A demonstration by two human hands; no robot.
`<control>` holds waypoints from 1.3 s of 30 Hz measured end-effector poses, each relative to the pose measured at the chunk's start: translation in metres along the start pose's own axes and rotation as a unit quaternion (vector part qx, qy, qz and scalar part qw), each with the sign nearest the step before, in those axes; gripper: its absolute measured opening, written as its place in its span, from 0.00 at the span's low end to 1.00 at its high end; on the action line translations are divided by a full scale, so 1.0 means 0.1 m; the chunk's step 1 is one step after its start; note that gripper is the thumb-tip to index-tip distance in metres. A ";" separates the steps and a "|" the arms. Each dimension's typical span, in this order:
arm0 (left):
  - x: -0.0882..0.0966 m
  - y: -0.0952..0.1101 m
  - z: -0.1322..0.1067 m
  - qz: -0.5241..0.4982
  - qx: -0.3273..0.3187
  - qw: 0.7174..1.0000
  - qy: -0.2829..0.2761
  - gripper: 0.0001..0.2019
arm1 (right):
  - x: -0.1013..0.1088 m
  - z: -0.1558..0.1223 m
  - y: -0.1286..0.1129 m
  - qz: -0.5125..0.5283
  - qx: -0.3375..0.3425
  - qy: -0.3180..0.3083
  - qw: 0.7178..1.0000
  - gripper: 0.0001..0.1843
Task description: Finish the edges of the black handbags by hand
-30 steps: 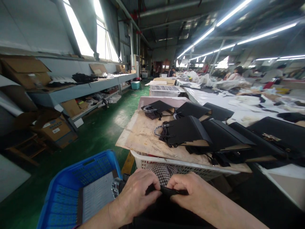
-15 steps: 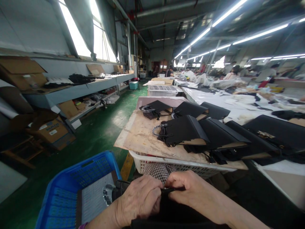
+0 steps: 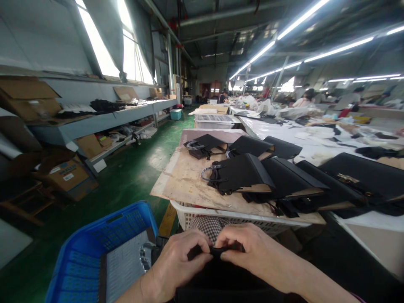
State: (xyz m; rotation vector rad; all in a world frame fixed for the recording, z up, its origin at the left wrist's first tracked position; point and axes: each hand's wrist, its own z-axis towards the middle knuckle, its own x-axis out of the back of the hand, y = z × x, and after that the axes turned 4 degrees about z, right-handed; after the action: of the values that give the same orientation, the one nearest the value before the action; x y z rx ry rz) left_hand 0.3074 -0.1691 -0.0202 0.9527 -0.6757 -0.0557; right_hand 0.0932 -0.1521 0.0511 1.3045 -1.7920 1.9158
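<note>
A black handbag (image 3: 221, 277) lies in front of me, low in the view, with its lower part cut off by the frame. My left hand (image 3: 181, 261) pinches its top edge between thumb and fingers. Close beside it, my right hand (image 3: 244, 248) is closed on the same edge, thumb below and fingers above. A handle wrapped in clear plastic (image 3: 145, 256) sticks out to the left of my left hand. Checked cloth (image 3: 210, 226) shows just beyond my fingertips.
On the left stands a blue plastic crate (image 3: 71, 261). Ahead, several black handbags (image 3: 246, 170) lie on a worn board (image 3: 176, 179) over a white basket (image 3: 183, 214). Further off are a long shelf (image 3: 104, 115), a cluttered white table (image 3: 271, 128) and people at work.
My left hand has rolled its fingers back, so the thumb and fingertips now show pinching the edge. My right hand stays on the edge. The view has shifted slightly.
</note>
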 end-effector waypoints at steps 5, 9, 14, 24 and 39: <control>-0.01 0.04 -0.01 -0.023 0.054 0.998 -0.012 0.05 | -0.04 -0.01 0.02 -0.050 0.017 0.023 0.998 0.07; -0.05 0.06 -0.01 -0.027 0.049 0.998 0.007 0.04 | -0.05 -0.01 -0.02 -0.079 0.033 -0.002 0.996 0.06; -0.09 0.06 -0.04 0.019 -0.004 0.999 0.047 0.06 | -0.04 0.04 -0.08 -0.074 0.049 -0.022 0.996 0.06; -0.24 0.11 -0.08 0.088 -0.046 0.987 0.126 0.09 | -0.04 0.01 -0.05 -0.044 0.052 -0.033 0.997 0.09; 0.23 0.19 0.01 0.000 0.149 0.984 -0.100 0.07 | 0.01 -0.03 -0.04 0.016 0.020 -0.043 0.999 0.09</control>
State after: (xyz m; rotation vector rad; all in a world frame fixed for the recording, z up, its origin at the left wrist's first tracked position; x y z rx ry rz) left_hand 0.3204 -0.1663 0.0067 1.2454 -0.8848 -0.0518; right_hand 0.0936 -0.1490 0.0547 1.4000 -1.8351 1.9497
